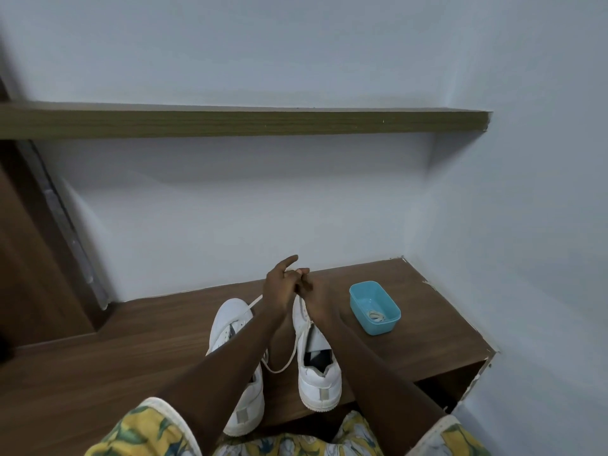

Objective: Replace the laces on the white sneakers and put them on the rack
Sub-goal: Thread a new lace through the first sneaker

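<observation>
Two white sneakers stand side by side on the brown wooden rack top (131,330), heels toward me: the left sneaker (230,320) and the right sneaker (317,373). A white lace (286,362) loops between them and rises to my hands. My left hand (279,287) and my right hand (312,291) meet above the toes of the shoes, and both pinch the lace, with the left index finger pointing out. Another strand of lace (255,302) runs off to the left of my left hand.
A small blue plastic tub (360,306) with a coiled lace (376,315) inside stands to the right of the shoes. A green-brown shelf (243,123) hangs on the wall above. The rack's right edge meets the side wall; a dark door frame is at left.
</observation>
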A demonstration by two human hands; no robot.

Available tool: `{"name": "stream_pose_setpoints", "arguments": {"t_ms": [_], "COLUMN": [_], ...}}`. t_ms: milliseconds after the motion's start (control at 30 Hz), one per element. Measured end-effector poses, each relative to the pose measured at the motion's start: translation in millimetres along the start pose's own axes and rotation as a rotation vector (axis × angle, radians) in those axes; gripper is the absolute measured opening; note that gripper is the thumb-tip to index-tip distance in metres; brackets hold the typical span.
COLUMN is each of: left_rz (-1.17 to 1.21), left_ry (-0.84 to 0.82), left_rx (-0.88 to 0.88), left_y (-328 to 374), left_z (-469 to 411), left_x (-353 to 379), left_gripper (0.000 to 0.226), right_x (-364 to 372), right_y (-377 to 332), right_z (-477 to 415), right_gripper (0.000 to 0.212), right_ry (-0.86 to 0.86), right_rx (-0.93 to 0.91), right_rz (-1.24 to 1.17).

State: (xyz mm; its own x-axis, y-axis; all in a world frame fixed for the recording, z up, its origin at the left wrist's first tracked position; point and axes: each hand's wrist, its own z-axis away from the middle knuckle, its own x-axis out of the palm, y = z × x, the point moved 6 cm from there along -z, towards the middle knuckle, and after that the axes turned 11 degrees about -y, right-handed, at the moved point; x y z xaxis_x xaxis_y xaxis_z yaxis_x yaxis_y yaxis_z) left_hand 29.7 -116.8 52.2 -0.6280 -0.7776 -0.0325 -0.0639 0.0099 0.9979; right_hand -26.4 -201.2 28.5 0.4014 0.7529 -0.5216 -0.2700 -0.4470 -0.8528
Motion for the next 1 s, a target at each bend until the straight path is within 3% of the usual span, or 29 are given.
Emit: {"name": "stream_pose_setpoints", "arguments": {"t_ms": [133,333,500,600,800,900,1000], "left_rz": [-0.074,-0.023,0.031,0.012,0.007,-0.011,0.009], "left_ry": [-0.018,0.075,0.072,0.045,-0.069,-0.066,-0.038], "left_rx": [0.005,0.02,0.029,0.026,-0.025,-0.022,-0.005], "left_y": [6.1,12.6,21.0,19.7,10.7,10.3,15.2], "left_z": [1.2,-0.6,0.4,-2.4,-3.2,-2.0,-2.2], "left_x": [-0.6,-14.7,-18.2,-18.8,-10.5,-12.5,-16.7], "left_gripper": [0.04,0.037,0.038,0.04,0.048,0.047,0.043], "right_x": [-7.3,11.6,19.7,15.4,-2.4,-1.5,9.4], "right_y": [-11.2,19.4,38.0,34.3,-3.4,-8.7,0.3], "right_z": [-1.2,-3.8,6.4,3.9,-7.7,-10.2,-15.0], "right_gripper": [0.02,0.015,0.034,0.034,0.014,0.014,0.032], "right_ry": [0.123,-0.103,-0.329,-0.321,-0.02,-0.029,-0.123], "right_rx": [-0.018,0.112,0.179,0.18,-0.077,-0.084,-0.115], "right_rz": [-0.066,0.137,0.452,0.362,-0.202,-0.2,-0.091]}}
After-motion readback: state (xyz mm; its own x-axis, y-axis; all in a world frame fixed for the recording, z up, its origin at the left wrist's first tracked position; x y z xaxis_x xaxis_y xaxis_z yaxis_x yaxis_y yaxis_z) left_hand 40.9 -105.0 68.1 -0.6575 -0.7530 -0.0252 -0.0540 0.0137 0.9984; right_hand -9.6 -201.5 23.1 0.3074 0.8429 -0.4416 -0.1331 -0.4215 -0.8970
